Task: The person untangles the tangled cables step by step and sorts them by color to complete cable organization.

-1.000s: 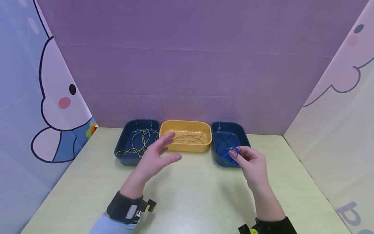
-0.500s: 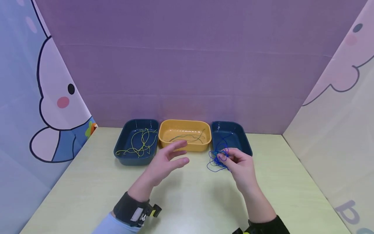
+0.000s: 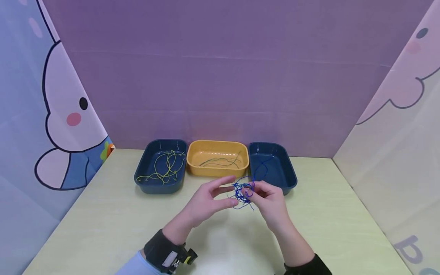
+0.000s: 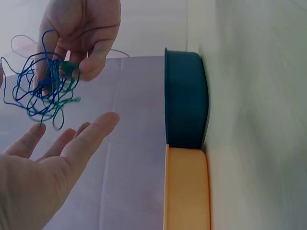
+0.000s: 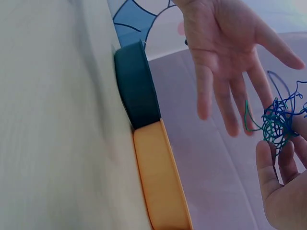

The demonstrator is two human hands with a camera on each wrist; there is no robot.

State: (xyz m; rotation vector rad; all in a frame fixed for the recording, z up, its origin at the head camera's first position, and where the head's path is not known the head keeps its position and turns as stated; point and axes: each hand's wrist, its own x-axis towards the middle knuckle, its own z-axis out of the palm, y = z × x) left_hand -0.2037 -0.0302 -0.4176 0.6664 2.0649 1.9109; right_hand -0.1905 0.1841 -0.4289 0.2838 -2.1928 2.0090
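A tangled bundle of blue and green string (image 3: 242, 193) hangs above the table, in front of the yellow tray. My right hand (image 3: 271, 204) pinches it between thumb and fingers; a loose blue end trails back over the right-hand tray. Just left of the bundle, my left hand (image 3: 207, 202) is spread with straight fingers, its tips right at the strands in the head view. The right wrist view shows the left palm (image 5: 223, 52) facing the tangle (image 5: 278, 122). Green strands show more clearly in the left wrist view, on the tangle's lower side (image 4: 60, 103).
Three trays stand in a row along the purple back wall. The left dark blue tray (image 3: 146, 168) holds yellow string (image 3: 168, 164), the middle yellow tray (image 3: 218, 173) holds thin greenish string (image 3: 220, 160), and the right dark blue tray (image 3: 282, 168) stands behind my right hand.
My right hand has carried the string bundle leftward and nearer, out from over the right-hand tray. My left hand has moved right and slightly nearer, up to the bundle, fingers still spread.
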